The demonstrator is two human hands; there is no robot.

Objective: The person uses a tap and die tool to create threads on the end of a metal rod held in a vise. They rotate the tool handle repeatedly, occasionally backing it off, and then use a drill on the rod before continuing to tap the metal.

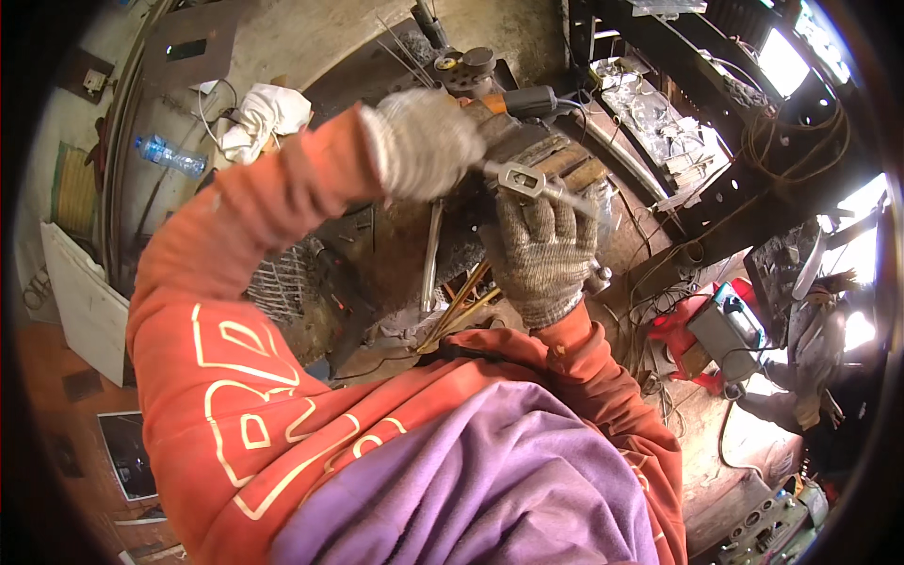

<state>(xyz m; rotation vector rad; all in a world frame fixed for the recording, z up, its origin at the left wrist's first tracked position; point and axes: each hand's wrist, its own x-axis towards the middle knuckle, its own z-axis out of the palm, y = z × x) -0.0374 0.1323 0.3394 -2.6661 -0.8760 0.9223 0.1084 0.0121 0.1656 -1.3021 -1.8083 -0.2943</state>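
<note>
A metal tap wrench (521, 179), with a square opening in its middle, lies slantwise between my hands. Its right handle is smeared by motion. My left hand (424, 146), in a pale knitted glove and blurred, is closed round the wrench's left end. My gloved right hand (541, 250) sits just below the wrench, back of the hand up. Its fingers bend under the tool's middle, and whatever they hold is hidden. Behind the wrench are worn, brownish blocks (546, 155) on the bench. An orange-and-grey power tool (527, 101) with a cord lies past them.
A metal tube (432, 254) stands left of my right hand. Farther left are a white cloth (268, 118) and a plastic bottle (174, 155). Cables cross the floor at right, near a grey box (725, 334) on a red base. A control panel (777, 523) is at lower right.
</note>
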